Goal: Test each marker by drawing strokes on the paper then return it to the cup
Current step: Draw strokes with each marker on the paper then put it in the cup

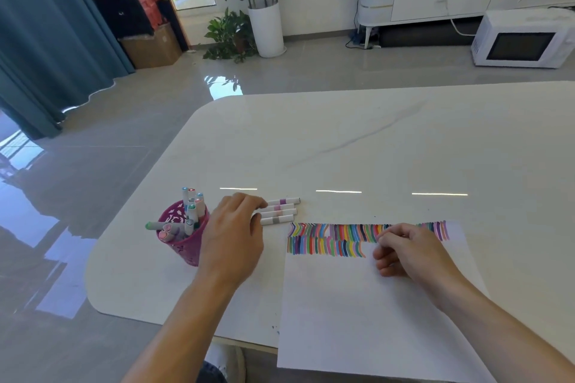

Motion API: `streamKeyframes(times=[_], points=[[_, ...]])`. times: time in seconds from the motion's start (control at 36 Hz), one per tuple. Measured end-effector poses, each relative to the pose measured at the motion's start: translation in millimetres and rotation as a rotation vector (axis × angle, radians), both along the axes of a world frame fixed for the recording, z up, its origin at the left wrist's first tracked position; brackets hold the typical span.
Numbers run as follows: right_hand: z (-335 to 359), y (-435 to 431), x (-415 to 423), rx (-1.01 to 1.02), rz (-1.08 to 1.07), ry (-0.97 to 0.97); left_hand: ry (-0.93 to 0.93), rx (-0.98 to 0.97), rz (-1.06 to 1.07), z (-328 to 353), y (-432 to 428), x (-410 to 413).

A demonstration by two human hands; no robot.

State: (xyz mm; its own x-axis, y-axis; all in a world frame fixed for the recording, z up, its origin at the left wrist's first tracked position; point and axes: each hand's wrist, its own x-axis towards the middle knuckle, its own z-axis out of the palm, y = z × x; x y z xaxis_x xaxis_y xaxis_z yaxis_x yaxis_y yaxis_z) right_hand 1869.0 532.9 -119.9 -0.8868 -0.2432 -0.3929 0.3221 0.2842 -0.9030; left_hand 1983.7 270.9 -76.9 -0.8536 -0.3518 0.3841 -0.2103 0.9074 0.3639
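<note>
A pink perforated cup (183, 239) stands near the table's left edge with several markers (193, 211) sticking out of it. Right of the cup, several white markers (281, 211) lie side by side on the table. My left hand (233, 236) reaches over them, fingertips touching their left ends; no marker is lifted. A white paper (357, 314) lies in front of me with two rows of coloured strokes (329, 238) along its top. My right hand (410, 253) rests on the paper at the strokes, fingers loosely curled, with nothing visible in it.
The white marble table (373, 140) has a rounded left corner and its near edge runs under the paper. On the floor beyond are potted plants (264, 19), a microwave (522, 40) and a cardboard box (152, 47).
</note>
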Motion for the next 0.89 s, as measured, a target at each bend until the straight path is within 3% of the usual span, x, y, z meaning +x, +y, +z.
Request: streamKeyframes(times=[0.39, 0.61, 0.89], points=[[5.0, 1.5, 2.4, -0.017, -0.015, -0.03, -0.354, 0.081, -0.025, -32.5, 1.2, -15.0], [4.0, 0.2, 1.6, -0.029, -0.039, -0.038, -0.394, 0.039, 0.013, -38.7, -0.9, -18.9], [3.9, -0.4, 2.1, -0.041, -0.05, -0.023, -0.309, 0.089, 0.038, -34.2, 4.4, -22.0]])
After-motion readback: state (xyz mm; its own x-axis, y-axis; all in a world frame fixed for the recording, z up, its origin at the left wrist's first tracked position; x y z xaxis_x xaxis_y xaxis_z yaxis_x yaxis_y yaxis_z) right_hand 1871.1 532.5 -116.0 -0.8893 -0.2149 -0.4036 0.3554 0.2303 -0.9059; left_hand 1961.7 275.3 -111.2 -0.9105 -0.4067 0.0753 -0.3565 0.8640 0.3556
